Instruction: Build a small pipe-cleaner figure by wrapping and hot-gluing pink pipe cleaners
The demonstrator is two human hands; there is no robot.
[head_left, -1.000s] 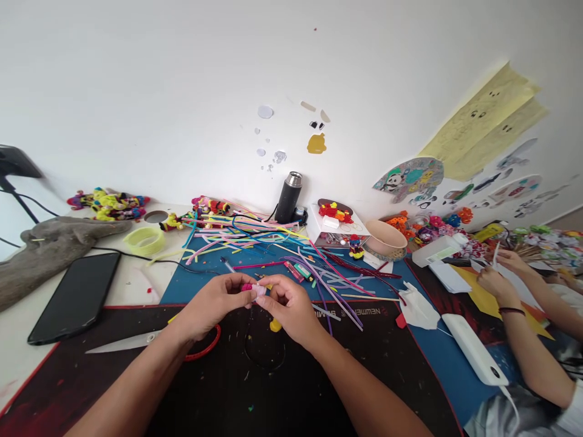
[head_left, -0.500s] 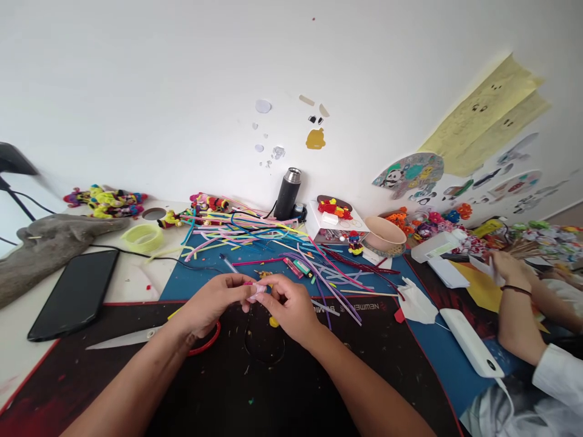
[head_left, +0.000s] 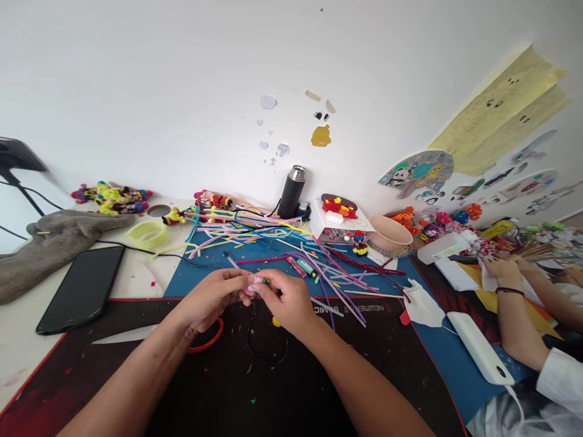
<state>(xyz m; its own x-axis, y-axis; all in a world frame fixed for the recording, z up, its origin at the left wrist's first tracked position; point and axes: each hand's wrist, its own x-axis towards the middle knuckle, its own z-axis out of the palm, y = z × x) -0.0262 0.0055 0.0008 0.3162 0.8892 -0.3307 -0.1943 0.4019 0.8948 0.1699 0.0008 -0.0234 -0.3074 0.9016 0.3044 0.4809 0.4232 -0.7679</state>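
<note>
Over the black mat (head_left: 218, 388), my left hand (head_left: 218, 297) and my right hand (head_left: 285, 300) meet, fingertips touching. Both pinch a small pale pink-lilac piece (head_left: 255, 283), mostly hidden by the fingers, so its exact kind is unclear. A dark thin cord (head_left: 268, 363) curves on the mat below them. Red-handled scissors (head_left: 125, 335) lie partly under my left wrist. A pen (head_left: 231, 260) lies just beyond my left hand, and a small yellow bit (head_left: 276, 321) shows beside my right palm.
Many coloured pipe cleaners (head_left: 255, 221) spread behind the hands. A black thermos (head_left: 293, 191) and a white box (head_left: 344, 227) stand by the wall. A phone (head_left: 82, 288) lies left. At right are a white power bank (head_left: 479, 347) and a co-worker's hands (head_left: 503, 273) holding paper.
My fingers have closed further over the pale piece, so less of it shows. The whole view has shifted slightly. The co-worker's hands have come closer together around the paper.
</note>
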